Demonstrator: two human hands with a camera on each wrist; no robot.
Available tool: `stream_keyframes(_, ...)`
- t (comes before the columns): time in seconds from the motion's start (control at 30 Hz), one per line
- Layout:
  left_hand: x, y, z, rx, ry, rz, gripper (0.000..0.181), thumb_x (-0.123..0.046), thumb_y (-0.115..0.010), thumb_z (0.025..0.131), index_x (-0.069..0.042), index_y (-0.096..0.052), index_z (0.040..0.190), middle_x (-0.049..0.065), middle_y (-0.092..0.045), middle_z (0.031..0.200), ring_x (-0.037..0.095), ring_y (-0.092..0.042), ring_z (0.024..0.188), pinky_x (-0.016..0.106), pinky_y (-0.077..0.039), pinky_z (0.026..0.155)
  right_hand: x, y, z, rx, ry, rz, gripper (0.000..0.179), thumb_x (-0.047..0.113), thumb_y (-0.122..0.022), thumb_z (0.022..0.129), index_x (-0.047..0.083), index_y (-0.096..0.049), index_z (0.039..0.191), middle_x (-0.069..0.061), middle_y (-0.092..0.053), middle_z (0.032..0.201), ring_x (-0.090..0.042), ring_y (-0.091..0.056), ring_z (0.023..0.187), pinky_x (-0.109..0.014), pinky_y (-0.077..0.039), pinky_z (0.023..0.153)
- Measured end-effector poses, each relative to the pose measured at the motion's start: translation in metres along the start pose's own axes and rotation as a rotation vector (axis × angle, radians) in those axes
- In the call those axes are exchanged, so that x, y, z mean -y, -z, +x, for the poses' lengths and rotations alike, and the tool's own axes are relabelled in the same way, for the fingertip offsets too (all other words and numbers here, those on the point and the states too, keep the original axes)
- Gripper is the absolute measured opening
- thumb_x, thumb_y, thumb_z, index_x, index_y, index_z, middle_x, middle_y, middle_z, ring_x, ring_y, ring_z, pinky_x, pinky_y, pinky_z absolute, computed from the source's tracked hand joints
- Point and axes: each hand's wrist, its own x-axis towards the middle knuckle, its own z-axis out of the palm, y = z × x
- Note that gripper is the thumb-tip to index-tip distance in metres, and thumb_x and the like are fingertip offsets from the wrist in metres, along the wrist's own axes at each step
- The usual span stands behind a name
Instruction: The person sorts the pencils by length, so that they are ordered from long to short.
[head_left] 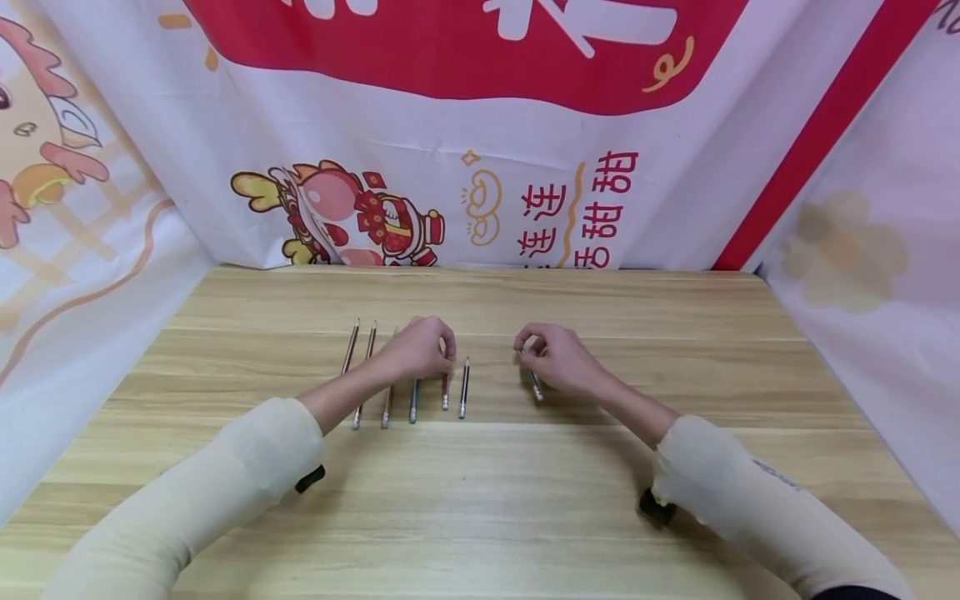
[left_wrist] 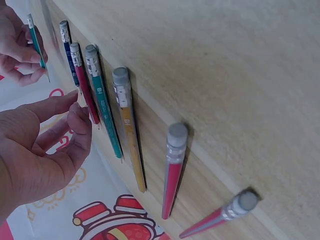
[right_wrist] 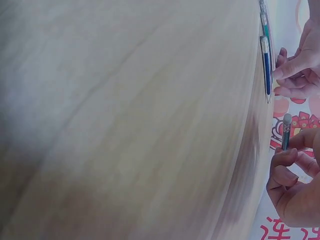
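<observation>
My right hand (head_left: 564, 360) pinches a green pencil (head_left: 535, 385) between thumb and fingers, its eraser end toward me. In the right wrist view, that pencil's eraser (right_wrist: 287, 119) sticks out past the fingertips. My left hand (head_left: 422, 350) hovers over the row of pencils, fingers loosely curled, fingertips beside a red pencil (left_wrist: 85, 82) and near the point of a dark blue pencil (left_wrist: 69, 52). From above it hides the red one's upper part. Left of these lie a teal pencil (left_wrist: 102, 100), a yellow pencil (left_wrist: 127, 120) and two more red pencils (head_left: 349, 348), erasers toward me.
The pencils lie side by side on a wood-grain table (head_left: 480, 508). A printed cloth (head_left: 420, 125) hangs along the table's back edge, with more cloth at both sides. Small black objects show by the left sleeve (head_left: 258, 450) and the right sleeve (head_left: 720, 475).
</observation>
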Motion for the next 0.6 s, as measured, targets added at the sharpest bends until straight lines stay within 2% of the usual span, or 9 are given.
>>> stream_keyframes(0.3,-0.003,-0.005,0.001,0.020,-0.002,-0.014,0.008,0.001,-0.080,0.083,-0.004,-0.073,0.083,0.005,-0.069,0.079,0.011,-0.056,0.060,0.022,-0.046,0.056,0.010,-0.009,0.007,-0.012,0.054,0.012,0.014,0.003,-0.066,0.092,0.000,-0.069,0.105,-0.009,-0.070,0.084,-0.018,-0.060,0.072,-0.025,-0.047,0.060)
stream_keyframes(0.47,0.000,-0.004,0.002,0.024,0.003,-0.021,0.008,0.002,-0.080,0.082,-0.002,-0.074,0.086,0.008,-0.070,0.084,0.012,-0.058,0.062,0.022,-0.048,0.057,0.018,-0.017,0.015,0.004,0.053,0.035,0.015,0.003,-0.067,0.092,0.000,-0.070,0.107,-0.009,-0.071,0.086,-0.018,-0.061,0.073,-0.025,-0.047,0.061)
stream_keyframes(0.6,0.003,-0.002,0.002,0.027,0.005,-0.020,0.009,0.002,-0.081,0.081,-0.002,-0.074,0.086,0.009,-0.070,0.086,0.013,-0.059,0.063,0.023,-0.049,0.058,0.023,-0.026,0.022,-0.002,0.082,0.052,0.017,0.003,-0.068,0.090,-0.001,-0.071,0.106,-0.008,-0.072,0.083,-0.015,-0.062,0.072,-0.024,-0.046,0.060)
